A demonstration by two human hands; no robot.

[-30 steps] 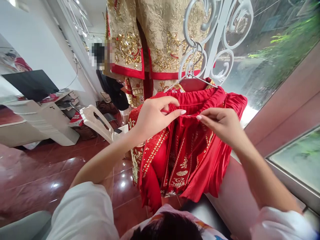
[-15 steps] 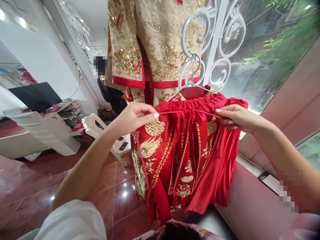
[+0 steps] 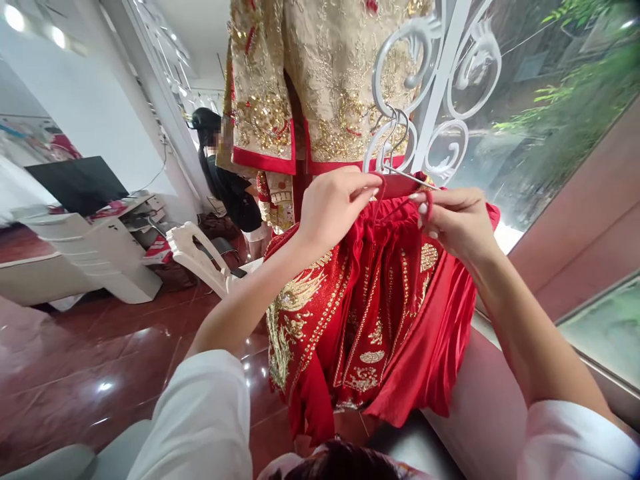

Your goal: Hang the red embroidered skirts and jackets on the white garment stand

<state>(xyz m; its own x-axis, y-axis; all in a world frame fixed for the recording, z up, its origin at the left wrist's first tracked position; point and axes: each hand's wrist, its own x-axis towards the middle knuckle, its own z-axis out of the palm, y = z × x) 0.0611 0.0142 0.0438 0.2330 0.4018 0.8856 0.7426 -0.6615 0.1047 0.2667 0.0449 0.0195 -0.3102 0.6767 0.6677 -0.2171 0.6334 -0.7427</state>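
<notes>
A red skirt [image 3: 373,300] with gold embroidery and a gathered waist hangs in front of me from wire hangers [image 3: 395,137]. Above its waistband, my left hand [image 3: 340,203] pinches one end of a red drawstring [image 3: 383,188] between thumb and fingers. The other end is looped in the closed fingers of my right hand [image 3: 455,217], close by on the right. Between the hands the cord runs slack over the gathers. Part of the waistband is hidden behind my hands.
A gold beaded jacket [image 3: 330,87] with red trim hangs behind the skirt. White scrolled metalwork [image 3: 433,73] stands beside the window. At left are a white chair [image 3: 197,257], a desk with a dark monitor [image 3: 77,190], and a person in black [image 3: 233,190].
Both hands have risen and come closer together over the waistband. The drawstring, stretched taut between them before, is now slack and looped at the fingers.
</notes>
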